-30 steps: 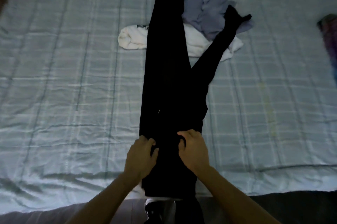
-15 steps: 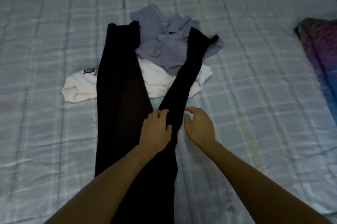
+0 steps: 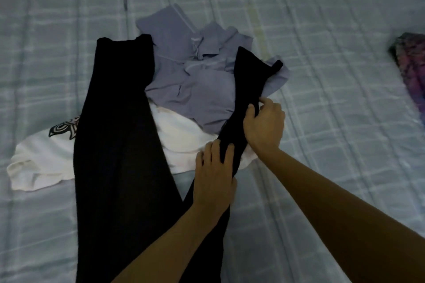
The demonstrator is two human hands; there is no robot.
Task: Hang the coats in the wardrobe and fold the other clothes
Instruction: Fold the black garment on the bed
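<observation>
Black trousers lie on the bed, legs splayed over a white top and a mauve garment. The right hand grips the splayed leg; the left hand presses flat on it lower down. Likely folding: that leg wants swinging onto the other.

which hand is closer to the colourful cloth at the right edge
Right. The right hand grips the black trousers well left of the colourful cloth; the left hand rests on them even farther left.

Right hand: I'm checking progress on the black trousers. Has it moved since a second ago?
Yes. The right hand slid up the black trousers, from short of the white garment to beside the purple garment.
</observation>
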